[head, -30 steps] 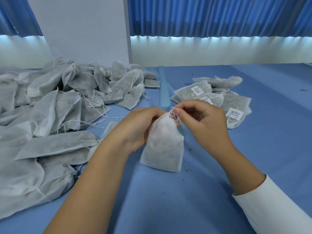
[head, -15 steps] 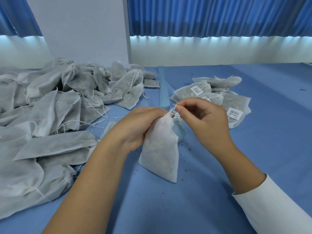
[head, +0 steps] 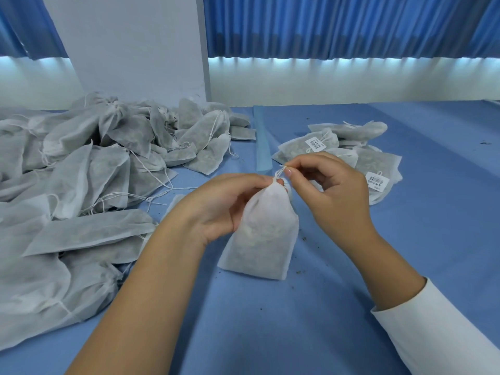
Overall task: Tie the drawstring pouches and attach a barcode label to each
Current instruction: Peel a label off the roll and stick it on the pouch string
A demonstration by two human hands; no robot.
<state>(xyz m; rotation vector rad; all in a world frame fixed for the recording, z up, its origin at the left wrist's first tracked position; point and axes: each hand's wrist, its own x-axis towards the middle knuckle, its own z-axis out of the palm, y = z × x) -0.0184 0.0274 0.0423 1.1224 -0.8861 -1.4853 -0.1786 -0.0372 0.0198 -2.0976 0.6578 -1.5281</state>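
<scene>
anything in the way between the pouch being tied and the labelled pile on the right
Nothing visible does. The left hand grips the pouch at its neck, the right hand pinches its drawstring, and only bare blue table lies between it and the labelled pile.

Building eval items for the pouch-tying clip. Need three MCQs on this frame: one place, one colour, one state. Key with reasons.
1. Where do the barcode-labelled pouches lie?
A) on the table's right side
B) in the big left pile
C) in a box

2. What colour is the table cover?
A) green
B) blue
C) red

3. What is the right hand doing?
A) lying flat on the table
B) holding scissors
C) pinching the drawstring

Key:
1 A: labels show only on that small right-hand stack.
2 B: the cloth is blue throughout.
3 C: thumb and finger pinch the string above the pouch, whose neck the left hand grips.
</scene>
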